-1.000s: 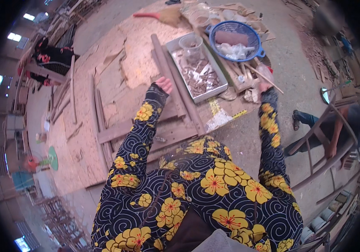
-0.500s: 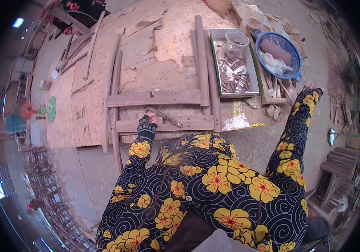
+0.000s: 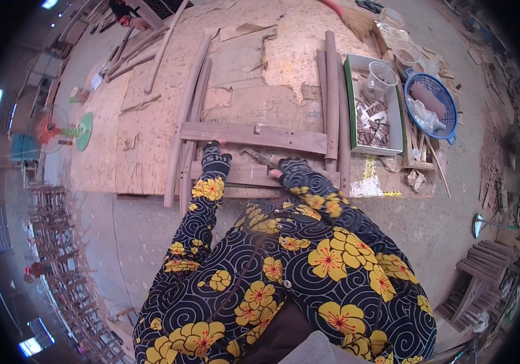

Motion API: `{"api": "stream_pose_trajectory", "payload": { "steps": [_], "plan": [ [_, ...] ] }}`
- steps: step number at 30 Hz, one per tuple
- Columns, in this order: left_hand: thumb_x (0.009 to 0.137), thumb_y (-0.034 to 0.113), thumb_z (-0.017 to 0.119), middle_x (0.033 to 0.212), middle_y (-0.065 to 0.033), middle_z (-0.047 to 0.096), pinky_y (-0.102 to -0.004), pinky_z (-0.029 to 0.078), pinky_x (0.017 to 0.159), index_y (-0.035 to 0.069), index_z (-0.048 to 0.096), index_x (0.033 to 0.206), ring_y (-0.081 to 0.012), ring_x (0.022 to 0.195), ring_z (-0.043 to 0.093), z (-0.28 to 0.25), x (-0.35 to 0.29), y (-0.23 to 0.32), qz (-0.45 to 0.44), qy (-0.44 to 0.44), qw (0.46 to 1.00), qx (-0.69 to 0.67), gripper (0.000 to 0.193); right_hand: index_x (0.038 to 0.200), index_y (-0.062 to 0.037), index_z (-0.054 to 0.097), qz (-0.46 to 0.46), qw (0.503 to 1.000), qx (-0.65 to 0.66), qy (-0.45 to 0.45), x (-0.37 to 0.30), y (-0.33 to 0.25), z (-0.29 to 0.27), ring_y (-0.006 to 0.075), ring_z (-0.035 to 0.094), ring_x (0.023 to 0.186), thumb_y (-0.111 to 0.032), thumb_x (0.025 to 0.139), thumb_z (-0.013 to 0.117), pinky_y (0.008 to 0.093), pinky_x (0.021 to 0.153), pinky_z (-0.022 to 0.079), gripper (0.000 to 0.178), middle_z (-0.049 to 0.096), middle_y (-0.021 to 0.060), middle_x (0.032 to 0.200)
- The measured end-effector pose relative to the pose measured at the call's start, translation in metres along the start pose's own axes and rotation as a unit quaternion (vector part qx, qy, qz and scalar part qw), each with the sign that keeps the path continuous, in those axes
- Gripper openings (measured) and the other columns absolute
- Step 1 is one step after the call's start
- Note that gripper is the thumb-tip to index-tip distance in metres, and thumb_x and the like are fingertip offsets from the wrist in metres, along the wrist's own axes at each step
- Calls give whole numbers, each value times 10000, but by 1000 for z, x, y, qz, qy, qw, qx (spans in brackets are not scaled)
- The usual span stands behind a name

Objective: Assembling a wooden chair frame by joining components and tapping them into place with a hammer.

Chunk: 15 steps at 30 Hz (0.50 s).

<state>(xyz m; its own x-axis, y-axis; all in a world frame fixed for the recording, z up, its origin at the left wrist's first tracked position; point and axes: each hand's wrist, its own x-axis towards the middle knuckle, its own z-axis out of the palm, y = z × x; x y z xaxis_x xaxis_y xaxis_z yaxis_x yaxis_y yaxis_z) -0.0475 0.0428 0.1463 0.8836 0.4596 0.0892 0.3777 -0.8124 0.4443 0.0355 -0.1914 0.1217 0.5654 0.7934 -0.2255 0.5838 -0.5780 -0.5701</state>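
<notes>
Two pieced-together wooden frames, with dark brown posts and curved rails, lie side by side at the table's front. My left hand (image 3: 216, 155), in a dark fingerless glove, is by the left end of the upper rail (image 3: 260, 136); its fingers are mostly hidden. My right hand (image 3: 293, 170) is at the lower rail (image 3: 238, 174), slightly blurred, with fingers curled. A narrow flat bar-like tool (image 3: 258, 157) lies slanted between the rails, and its right end runs up to my right hand. What that hand grips is hidden.
A green-edged white box (image 3: 397, 145) holds short wooden dowels and a clear plastic cup (image 3: 380, 80). Beside it stands a blue basket (image 3: 452, 124). Long wooden sticks (image 3: 166, 51) and a green-based fan (image 3: 84, 133) are at left. Another person's hand (image 3: 140, 23) shows far left.
My right hand has swung in from beside the blue basket to the lower rail. The left hand has moved up to the upper rail, and the slanted tool lies farther from it. My view has shifted.
</notes>
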Motion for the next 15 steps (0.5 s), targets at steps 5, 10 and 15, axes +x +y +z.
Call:
{"api": "stream_pose_trajectory", "payload": {
  "steps": [5, 10, 15],
  "plan": [
    [585, 111, 625, 1172, -165, 403, -396, 316, 916, 148, 395, 1175, -326, 1075, 386, -10, 51, -20, 113, -112, 974, 162, 634, 1006, -46, 531, -20, 989, -60, -136, 19, -36, -11, 278, 546, 860, -260, 767, 526, 354, 740, 426, 320, 571, 170, 885],
    [597, 169, 641, 1205, -140, 390, -421, 307, 917, 157, 289, 1249, -315, 1104, 374, -14, 100, -20, 162, -340, 876, 302, 741, 1007, -54, 524, 8, 985, 15, -174, -14, -34, -38, 284, 535, 868, -267, 766, 520, 355, 747, 418, 322, 561, 175, 885],
    [561, 257, 691, 1171, -179, 427, -350, 312, 939, 38, 383, 1168, -296, 1107, 395, 2, 110, -10, 225, -366, 851, 302, 715, 1066, -40, 507, 86, 974, 159, 138, -135, -25, -46, 273, 538, 863, -257, 805, 489, 319, 765, 422, 340, 575, 154, 874]
  ]
}}
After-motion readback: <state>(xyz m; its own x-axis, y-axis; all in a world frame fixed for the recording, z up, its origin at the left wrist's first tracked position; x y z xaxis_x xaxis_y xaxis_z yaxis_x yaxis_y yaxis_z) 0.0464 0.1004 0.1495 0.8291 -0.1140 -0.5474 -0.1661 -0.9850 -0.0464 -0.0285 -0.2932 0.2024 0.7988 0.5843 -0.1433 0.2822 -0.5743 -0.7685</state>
